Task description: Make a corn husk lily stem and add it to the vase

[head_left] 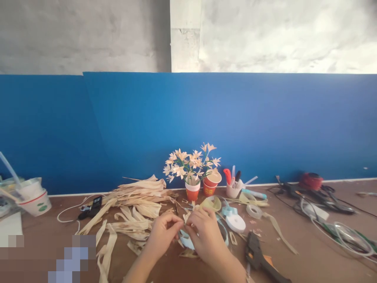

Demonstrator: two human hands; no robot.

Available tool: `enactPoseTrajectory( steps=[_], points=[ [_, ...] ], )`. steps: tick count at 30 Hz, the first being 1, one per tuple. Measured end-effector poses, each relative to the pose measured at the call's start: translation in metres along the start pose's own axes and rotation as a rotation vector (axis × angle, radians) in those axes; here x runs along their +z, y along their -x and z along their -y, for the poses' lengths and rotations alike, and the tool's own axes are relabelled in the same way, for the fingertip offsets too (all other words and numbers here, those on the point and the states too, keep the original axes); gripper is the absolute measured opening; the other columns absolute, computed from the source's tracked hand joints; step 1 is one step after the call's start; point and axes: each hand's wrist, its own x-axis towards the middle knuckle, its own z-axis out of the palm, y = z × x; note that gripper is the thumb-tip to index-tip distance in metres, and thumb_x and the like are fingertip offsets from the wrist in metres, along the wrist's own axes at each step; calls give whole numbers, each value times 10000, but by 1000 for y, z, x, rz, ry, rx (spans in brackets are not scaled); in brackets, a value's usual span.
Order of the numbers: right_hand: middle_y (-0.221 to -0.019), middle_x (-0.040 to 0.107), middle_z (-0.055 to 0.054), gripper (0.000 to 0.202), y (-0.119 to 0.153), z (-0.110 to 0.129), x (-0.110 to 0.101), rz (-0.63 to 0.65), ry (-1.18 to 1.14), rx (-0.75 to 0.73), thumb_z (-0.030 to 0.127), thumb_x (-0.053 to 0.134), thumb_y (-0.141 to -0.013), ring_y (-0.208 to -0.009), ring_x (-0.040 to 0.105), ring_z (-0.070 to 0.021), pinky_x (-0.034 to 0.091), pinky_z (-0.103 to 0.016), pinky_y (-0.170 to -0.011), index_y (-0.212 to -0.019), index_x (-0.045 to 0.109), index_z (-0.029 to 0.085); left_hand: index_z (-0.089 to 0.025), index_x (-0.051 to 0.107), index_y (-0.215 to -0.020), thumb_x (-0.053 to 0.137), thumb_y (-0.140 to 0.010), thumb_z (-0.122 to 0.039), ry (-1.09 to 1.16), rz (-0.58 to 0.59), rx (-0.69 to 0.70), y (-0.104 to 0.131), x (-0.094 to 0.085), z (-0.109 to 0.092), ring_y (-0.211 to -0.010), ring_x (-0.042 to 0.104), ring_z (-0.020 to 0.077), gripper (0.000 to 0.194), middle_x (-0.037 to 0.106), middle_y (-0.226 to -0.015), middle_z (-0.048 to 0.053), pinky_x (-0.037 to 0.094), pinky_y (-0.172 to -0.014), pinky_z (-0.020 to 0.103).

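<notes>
My left hand [166, 232] and my right hand [204, 232] meet over the brown table, fingertips nearly touching. Both are closed in a pinch on something too small to make out; a pale petal-like piece [186, 217] shows just beyond the fingertips. Beneath the hands lies a light blue ring-shaped item [186, 240], partly hidden by my right hand. Behind them, pale flowers [180, 169] on green stems stand in a red and white paper cup [192, 192]. Dried husk strips [141, 192] are heaped left of the hands.
A black glue gun [259, 255] lies at the right front. White tape roll [235, 223], pen cup [233, 190] and another red cup [209, 188] stand behind it. Cables [338, 236] spread far right; a white bowl [37, 202] sits far left. A blue partition [206, 114] backs the table [165, 271].
</notes>
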Motion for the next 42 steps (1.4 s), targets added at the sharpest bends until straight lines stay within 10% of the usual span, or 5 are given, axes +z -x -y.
enactPoseTrajectory(
  steps=[12,26,34,42],
  points=[
    [-695,624,6,153,-4,4,-25,319,-262,175,137,544,-785,-718,551,-143,351,-240,-685,-659,621,179,-148,593,-660,622,-726,-327,63,182,71,4,-5,-8,-532,524,98,193,507,-688,-14,415,-510,213],
    [-659,601,-4,129,-2,4,-6,77,-187,168,136,527,-757,-686,525,-163,358,-290,-725,-646,569,185,-171,544,-714,687,-647,-304,242,102,-62,3,-5,-13,-527,519,113,206,536,-614,-40,417,-539,240],
    [-639,541,16,71,-4,1,-5,176,-634,378,198,541,-734,-644,480,-135,371,-232,-615,-676,562,162,-156,599,-641,590,-747,-256,197,65,215,6,-5,-14,-679,529,143,145,525,-736,20,419,-642,254],
    [-687,619,-23,105,-1,2,3,31,-290,259,178,547,-761,-718,540,-184,384,-299,-716,-667,592,174,-162,607,-647,615,-733,-306,80,-58,196,4,6,-12,-748,506,171,169,521,-737,29,414,-690,259]
  ],
)
